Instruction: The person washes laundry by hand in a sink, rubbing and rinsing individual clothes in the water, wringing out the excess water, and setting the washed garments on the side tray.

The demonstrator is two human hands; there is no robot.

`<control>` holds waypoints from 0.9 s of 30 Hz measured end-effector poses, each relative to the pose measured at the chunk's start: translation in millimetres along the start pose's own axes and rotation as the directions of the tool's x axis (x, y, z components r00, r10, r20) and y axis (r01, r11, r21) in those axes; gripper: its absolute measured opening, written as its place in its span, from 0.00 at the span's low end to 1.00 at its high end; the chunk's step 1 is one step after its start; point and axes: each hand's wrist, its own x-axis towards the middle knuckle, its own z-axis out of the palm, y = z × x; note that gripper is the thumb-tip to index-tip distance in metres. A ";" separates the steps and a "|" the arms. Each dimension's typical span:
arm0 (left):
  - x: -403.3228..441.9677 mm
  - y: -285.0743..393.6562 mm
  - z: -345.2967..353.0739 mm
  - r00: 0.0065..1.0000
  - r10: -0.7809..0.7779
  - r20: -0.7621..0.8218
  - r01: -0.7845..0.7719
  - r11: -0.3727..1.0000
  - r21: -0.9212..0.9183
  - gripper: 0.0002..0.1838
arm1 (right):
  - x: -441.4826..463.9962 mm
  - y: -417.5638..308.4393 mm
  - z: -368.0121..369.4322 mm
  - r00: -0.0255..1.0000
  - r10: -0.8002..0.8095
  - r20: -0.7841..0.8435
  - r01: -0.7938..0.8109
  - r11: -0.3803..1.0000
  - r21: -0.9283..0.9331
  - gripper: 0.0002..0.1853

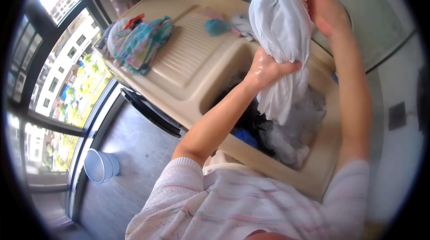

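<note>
A bunched white cloth [280, 16] hangs over the basin, with its lower end dangling near the water. My left hand [268, 69] is wrapped round its lower part, and wet suds show on the back of that hand. Higher up on the right, my right hand [323, 9] lies against the cloth's side with its fingers stretched out. Below, dark clothes [253, 117] and grey-white clothes [298, 128] lie in cloudy water in the beige basin [329, 150].
A ribbed washboard [188, 47] is moulded into the beige counter. Patterned clothes [145, 43] are heaped at its left end, and a teal cloth [216, 27] and other small pieces lie behind. A light blue bucket [101, 166] stands on the floor near the windows.
</note>
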 end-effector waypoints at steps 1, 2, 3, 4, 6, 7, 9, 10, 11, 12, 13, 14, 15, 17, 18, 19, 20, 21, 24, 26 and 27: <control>-3.5 17.0 -10.9 0.996 -0.091 -0.023 0.089 0.993 -0.076 0.35 | 3.6 5.4 -5.0 0.998 -0.057 0.014 0.058 0.991 -0.124 0.10; -5.2 25.8 -22.9 0.992 -0.105 -0.071 0.091 0.980 -0.177 0.33 | 7.0 10.7 -23.1 0.993 -0.119 0.027 0.122 0.961 -0.248 0.16; -5.1 37.7 -39.2 0.982 -0.161 -0.103 0.139 0.971 -0.193 0.32 | 9.1 15.9 -43.6 0.982 -0.184 0.041 0.186 0.911 -0.367 0.22; -4.6 51.3 -58.3 0.967 -0.221 -0.131 0.190 0.958 -0.215 0.31 | 6.5 21.0 -64.7 0.996 -0.092 0.019 0.092 0.916 -0.390 0.23; -2.0 81.6 -98.5 0.966 -0.176 -0.187 0.148 0.977 -0.154 0.31 | -9.2 36.3 -103.9 0.996 0.081 -0.049 -0.094 0.915 -0.392 0.23; 1.2 95.7 -121.6 0.959 -0.152 -0.238 0.134 0.987 -0.090 0.29 | -22.7 47.8 -121.4 0.982 0.165 -0.090 -0.187 0.911 -0.367 0.22; 7.5 131.7 -162.4 0.944 -0.092 -0.318 0.141 0.981 0.135 0.26 | -51.1 72.9 -155.3 0.931 0.322 -0.173 -0.365 0.841 -0.400 0.20; 11.5 155.2 -176.8 0.938 -0.056 -0.343 0.162 0.943 0.290 0.25 | -66.5 86.2 -172.2 0.902 0.368 -0.226 -0.430 0.818 -0.383 0.19; 17.6 178.3 -187.4 0.915 -0.040 -0.402 0.224 0.878 0.422 0.25 | -82.3 98.3 -188.3 0.867 0.413 -0.279 -0.494 0.790 -0.364 0.17; 25.2 196.1 -203.5 0.890 -0.016 -0.455 0.289 0.792 0.538 0.25 | -96.6 107.3 -202.4 0.839 0.442 -0.317 -0.534 0.781 -0.323 0.17; 37.5 208.9 -234.4 0.893 -0.044 -0.447 0.351 0.690 0.633 0.28 | -110.5 116.0 -216.7 0.808 0.472 -0.353 -0.573 0.770 -0.281 0.16; 52.4 221.0 -267.8 0.893 -0.074 -0.444 0.402 0.573 0.714 0.32 | -123.3 126.0 -233.8 0.783 0.489 -0.383 -0.597 0.763 -0.248 0.16; 67.0 227.3 -303.6 0.911 -0.062 -0.408 0.385 0.485 0.785 0.35 | -134.0 135.7 -250.7 0.758 0.505 -0.412 -0.620 0.754 -0.217 0.16; 84.2 217.3 -362.9 0.943 -0.051 -0.328 0.328 0.296 0.897 0.41 | -152.4 149.7 -268.9 0.721 0.526 -0.451 -0.653 0.734 -0.189 0.16; 80.5 203.4 -372.3 0.934 0.003 -0.357 0.356 0.059 0.933 0.44 | -159.7 154.8 -275.0 0.711 0.532 -0.460 -0.665 0.721 -0.193 0.15; 75.6 187.6 -380.9 0.927 0.065 -0.370 0.376 -0.179 0.909 0.47 | -164.6 159.2 -278.2 0.702 0.537 -0.468 -0.676 0.710 -0.199 0.15; 70.6 169.7 -391.1 0.921 0.126 -0.369 0.387 -0.406 0.828 0.51 | -168.5 161.8 -279.7 0.678 0.543 -0.497 -0.698 0.686 -0.203 0.15; 59.3 148.0 -415.6 0.906 0.039 -0.421 0.410 -0.329 0.851 0.54 | -173.2 163.9 -281.1 0.650 0.548 -0.526 -0.722 0.661 -0.204 0.14; 28.4 115.9 -415.6 0.823 0.048 -0.566 0.532 -0.415 0.738 0.57 | -193.5 171.1 -295.3 0.619 0.510 -0.597 -0.751 0.609 -0.257 0.14; 20.3 105.9 -412.8 0.807 0.124 -0.577 0.558 -0.480 0.677 0.55 | -209.5 174.3 -307.8 0.606 0.471 -0.641 -0.752 0.601 -0.270 0.14; 16.4 103.7 -420.6 0.822 0.145 -0.551 0.547 -0.473 0.691 0.54 | -217.0 175.5 -313.9 0.596 0.454 -0.662 -0.751 0.607 -0.260 0.14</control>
